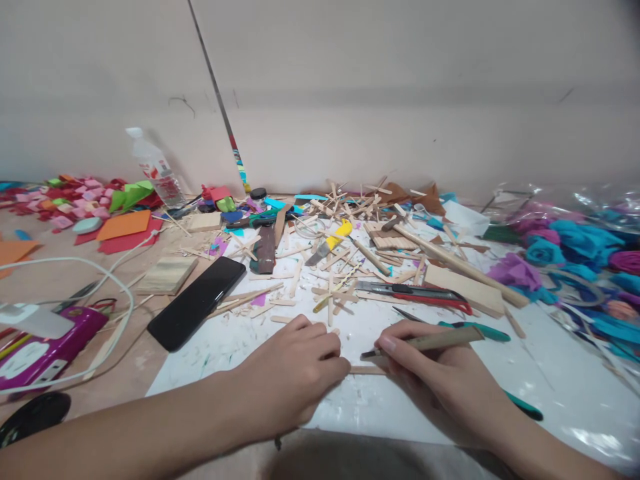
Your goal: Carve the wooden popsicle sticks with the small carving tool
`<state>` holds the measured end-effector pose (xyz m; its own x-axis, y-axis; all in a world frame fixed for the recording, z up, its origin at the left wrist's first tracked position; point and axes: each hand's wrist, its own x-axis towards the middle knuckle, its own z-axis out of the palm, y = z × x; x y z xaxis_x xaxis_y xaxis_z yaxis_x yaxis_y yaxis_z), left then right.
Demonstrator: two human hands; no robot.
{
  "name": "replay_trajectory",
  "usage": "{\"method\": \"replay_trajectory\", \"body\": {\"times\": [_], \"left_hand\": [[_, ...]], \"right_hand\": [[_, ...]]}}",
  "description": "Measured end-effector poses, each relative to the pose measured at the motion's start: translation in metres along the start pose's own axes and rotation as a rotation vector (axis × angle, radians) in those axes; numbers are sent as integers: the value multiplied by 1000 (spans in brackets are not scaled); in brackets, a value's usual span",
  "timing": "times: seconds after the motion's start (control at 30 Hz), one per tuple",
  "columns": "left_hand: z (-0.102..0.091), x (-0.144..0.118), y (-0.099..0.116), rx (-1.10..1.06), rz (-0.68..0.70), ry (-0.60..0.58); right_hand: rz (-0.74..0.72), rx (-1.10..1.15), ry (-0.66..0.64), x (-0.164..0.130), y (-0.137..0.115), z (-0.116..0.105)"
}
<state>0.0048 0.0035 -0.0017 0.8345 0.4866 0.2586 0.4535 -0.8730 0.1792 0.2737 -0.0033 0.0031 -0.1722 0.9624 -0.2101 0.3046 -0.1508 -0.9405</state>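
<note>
My left hand [295, 367] is closed on one end of a thin wooden stick [369, 370] lying low over the white sheet [220, 363]. In my right hand [445, 380] is a wood-carving chisel [453, 339], gripped like a pen, its dark metal tip just above the stick and pointing left. Under and beside the right hand lies a teal-handled tool [493, 333], partly hidden. Beyond the hands are a red-and-grey box cutter [415, 291], a yellow utility knife [331, 241] and a wooden-handled hammer [455, 259].
Wood sticks and scraps [350, 200] are heaped toward the wall. Left lie a black phone [197, 303], a wood block [169, 275], a purple power strip [65, 343] with a white cable, and a tilted water bottle [157, 170]. Coloured crepe paper [585, 243] fills the right.
</note>
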Motion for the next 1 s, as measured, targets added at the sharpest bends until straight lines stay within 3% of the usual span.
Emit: {"method": "replay_trajectory", "body": {"times": [0.2,1.0], "left_hand": [[-2,0,0,10,14,38],[-2,0,-1,20,-2,-19]], "right_hand": [[9,4,26,-3,-3,4],[27,12,32,-5,-3,4]]}}
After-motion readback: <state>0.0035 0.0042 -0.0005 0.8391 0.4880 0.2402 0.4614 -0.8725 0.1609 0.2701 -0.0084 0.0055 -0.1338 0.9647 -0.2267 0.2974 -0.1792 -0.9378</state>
